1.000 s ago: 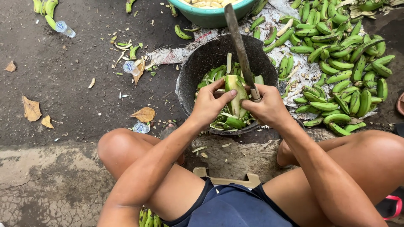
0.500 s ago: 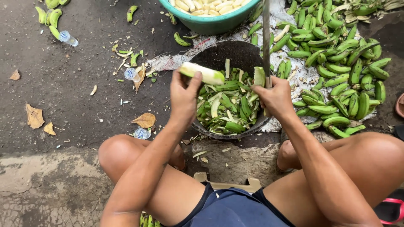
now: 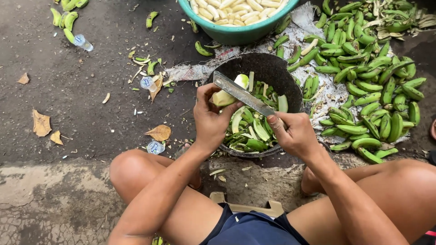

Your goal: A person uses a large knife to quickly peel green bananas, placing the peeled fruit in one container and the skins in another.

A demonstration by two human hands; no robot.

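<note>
Banana (image 3: 225,94), half-peeled w/ pale flesh showing and green skin at one end, sits in the left hand (image 3: 212,119), held over the near-left rim of the dark round basin (image 3: 272,68). Left hand's fingers are wrapped tight around the fruit, thumb on top. Knife (image 3: 243,94), long flat blade, lies across the banana diagonally, tip toward upper left; its handle end is gripped by the right hand (image 3: 296,134), fingers closed round it. Both hands are close together, just above the basin, approx. over its near edge.

Basin holds green peels (image 3: 254,131) piled up, some strips curled w/ pale insides showing. Beyond it, touching or nearly so, a teal bowl (image 3: 236,34) full of peeled pale bananas (image 3: 236,9). To the right, a big heap of unpeeled green bananas (image 3: 363,81) spread over newspaper (image 3: 190,71) on the ground, just beside the basin.

Person squats, bare knees either side, dark blue shorts (image 3: 254,229) at bottom centre. Dark pavement (image 3: 81,113) to the left carries dry brown leaves (image 3: 42,123), peel scraps, small plastic cups (image 3: 83,42), plus a few stray green bananas at upper left.
</note>
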